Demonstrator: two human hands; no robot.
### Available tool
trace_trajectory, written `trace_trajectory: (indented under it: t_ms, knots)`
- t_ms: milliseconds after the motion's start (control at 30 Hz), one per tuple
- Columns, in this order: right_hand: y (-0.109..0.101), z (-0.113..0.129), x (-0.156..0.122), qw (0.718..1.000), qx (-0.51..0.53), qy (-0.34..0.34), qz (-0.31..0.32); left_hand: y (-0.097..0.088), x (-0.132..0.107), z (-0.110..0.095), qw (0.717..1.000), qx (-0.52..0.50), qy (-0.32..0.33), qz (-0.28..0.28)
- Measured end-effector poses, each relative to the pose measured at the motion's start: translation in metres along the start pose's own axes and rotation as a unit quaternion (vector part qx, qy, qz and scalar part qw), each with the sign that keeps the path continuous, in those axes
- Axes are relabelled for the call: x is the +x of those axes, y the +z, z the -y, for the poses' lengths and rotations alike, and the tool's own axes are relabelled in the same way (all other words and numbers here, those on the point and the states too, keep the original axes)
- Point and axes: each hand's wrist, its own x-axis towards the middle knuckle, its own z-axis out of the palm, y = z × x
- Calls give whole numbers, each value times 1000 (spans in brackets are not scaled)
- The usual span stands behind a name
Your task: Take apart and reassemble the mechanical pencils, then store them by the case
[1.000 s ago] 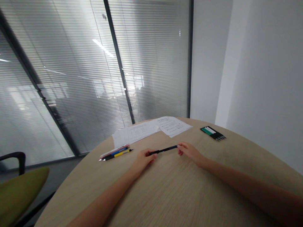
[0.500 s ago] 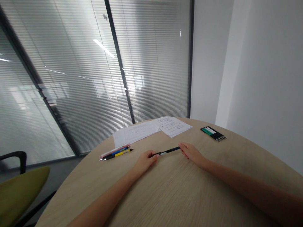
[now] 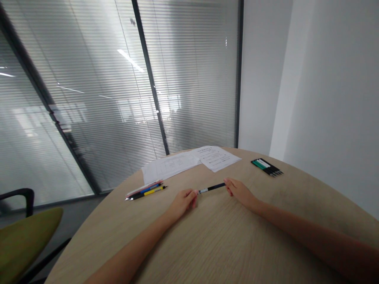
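Observation:
A dark pen with a pale band near its left end spans the gap between my two hands, just above or on the table. My left hand pinches its left end between thumb and fingers, hiding the tip. The other end sits in the closed fingers of my right hand. To the left of my left hand lies a loose group of pens: a yellow and black pen, a blue and black pen and a pinkish one behind them.
White printed sheets lie at the far side of the round wooden table. Several black pens with green or white parts rest in a row at the right. A green chair stands left of the table; blinds hang behind.
My left thumb and fingers have closed over the pen's left end, which stuck out between them before. More of the pale band shows now. My right hand has hardly moved.

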Motion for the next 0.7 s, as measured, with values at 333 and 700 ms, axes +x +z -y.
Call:
trace_trajectory:
  t_ms: [333, 700]
  knots:
    - [0, 0, -1, 1000, 4, 4, 11, 1, -2, -7, 998, -34, -54, -15]
    - [-3, 5, -7, 995, -83, -54, -7, 1, -7, -13, 996, -42, -63, -56]
